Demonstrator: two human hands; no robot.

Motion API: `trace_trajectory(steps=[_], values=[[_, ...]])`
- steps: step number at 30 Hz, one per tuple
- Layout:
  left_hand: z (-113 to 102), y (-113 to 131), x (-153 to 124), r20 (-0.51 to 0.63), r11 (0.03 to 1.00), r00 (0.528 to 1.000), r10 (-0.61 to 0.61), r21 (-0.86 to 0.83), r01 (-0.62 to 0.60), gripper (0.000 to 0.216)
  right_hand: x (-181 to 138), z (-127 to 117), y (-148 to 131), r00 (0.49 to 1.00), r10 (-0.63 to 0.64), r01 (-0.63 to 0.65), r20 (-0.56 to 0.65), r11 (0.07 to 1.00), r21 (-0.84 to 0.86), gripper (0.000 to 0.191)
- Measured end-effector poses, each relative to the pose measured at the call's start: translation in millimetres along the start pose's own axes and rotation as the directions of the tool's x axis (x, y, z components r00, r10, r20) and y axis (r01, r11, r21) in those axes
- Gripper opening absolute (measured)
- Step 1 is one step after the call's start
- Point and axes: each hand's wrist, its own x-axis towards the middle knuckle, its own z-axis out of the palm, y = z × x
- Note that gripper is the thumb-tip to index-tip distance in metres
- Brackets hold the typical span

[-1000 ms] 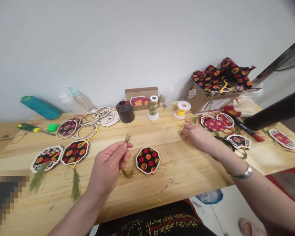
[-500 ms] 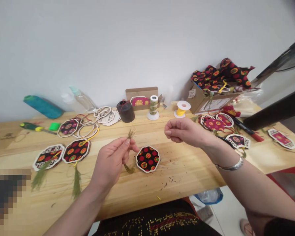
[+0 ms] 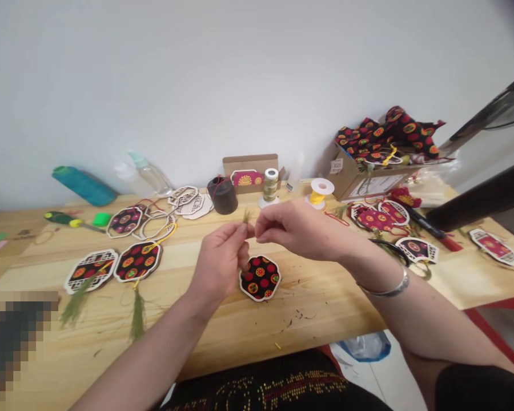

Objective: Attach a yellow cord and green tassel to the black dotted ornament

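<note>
My left hand (image 3: 223, 254) pinches a bunch of olive-green threads, a tassel (image 3: 247, 217), whose frayed top sticks up above the thumb. Close against it, my right hand (image 3: 297, 228) is closed in a pinch. Whatever lies between its fingertips is too small to make out. Below both hands a scalloped pendant (image 3: 260, 278) in black fabric with red and orange circles and a pale rim lies flat on the wooden table. Off to the left rest two similar pendants, one fully fabric-faced (image 3: 137, 261) and one with lattice work (image 3: 91, 272), each with a green tassel.
Along the wall stand a teal thread cone (image 3: 84, 186), a spray bottle (image 3: 149, 174), a black spool (image 3: 223, 195), a green thread spool (image 3: 270, 185) and a yellow spool (image 3: 320, 194). A screwdriver (image 3: 71, 220) lies left. At right are a fabric-filled cardboard box (image 3: 351, 180) and a black pole (image 3: 480, 191).
My right hand has moved left, from apart to right beside my left hand. My left hand has shifted slightly right and up with the tassel. The view has shifted a little.
</note>
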Motion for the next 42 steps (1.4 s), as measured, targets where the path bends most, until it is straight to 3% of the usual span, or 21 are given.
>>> trace_trajectory(steps=[6,12,16,19,22,25,32,38,42], values=[[0.0,-8.7,6.1,-0.014,0.997,0.998,-0.069,0.035,0.070,0.019,12.3,5.2,20.7,0.999,0.032,-0.031,-0.035,0.999,0.039,0.008],[-13.3,-19.8,15.7,-0.074,0.999,0.997,-0.020,0.028,0.022,0.017,12.9,14.9,42.7,0.992,0.123,-0.115,-0.029,0.973,0.201,0.006],[-15.9,-27.5,19.2,-0.106,0.999,0.993,0.053,0.000,-0.053,0.017,11.7,29.3,46.9,0.995,0.081,-0.051,-0.064,0.926,0.375,0.005],[-15.8,-31.7,17.3,-0.033,0.999,0.999,0.039,-0.014,-0.040,0.018,11.3,37.1,45.6,0.998,0.031,-0.001,-0.058,0.885,0.466,0.009],[-15.2,-34.3,14.5,0.075,1.000,0.997,0.005,0.017,-0.007,0.020,11.7,37.0,43.9,0.998,0.054,-0.032,-0.034,0.891,0.453,0.007],[-14.4,-34.4,13.3,0.108,0.997,0.994,0.005,0.074,-0.013,0.022,12.5,31.3,45.2,0.996,0.094,-0.080,-0.010,0.894,0.440,0.008],[-14.6,-31.1,13.2,0.042,0.999,0.999,-0.001,0.054,-0.001,0.020,5.6,21.3,53.3,0.984,0.174,-0.171,0.029,0.899,0.403,0.011],[-18.4,-31.4,17.2,-0.042,0.999,0.999,0.028,0.021,-0.027,0.021,-5.3,17.1,56.4,0.971,0.197,-0.214,0.135,0.969,0.125,0.015],[-20.8,-32.7,21.9,-0.084,0.998,0.995,0.058,0.041,-0.054,0.021,-8.3,12.1,61.7,0.970,0.226,-0.230,0.094,0.973,0.032,0.014]])
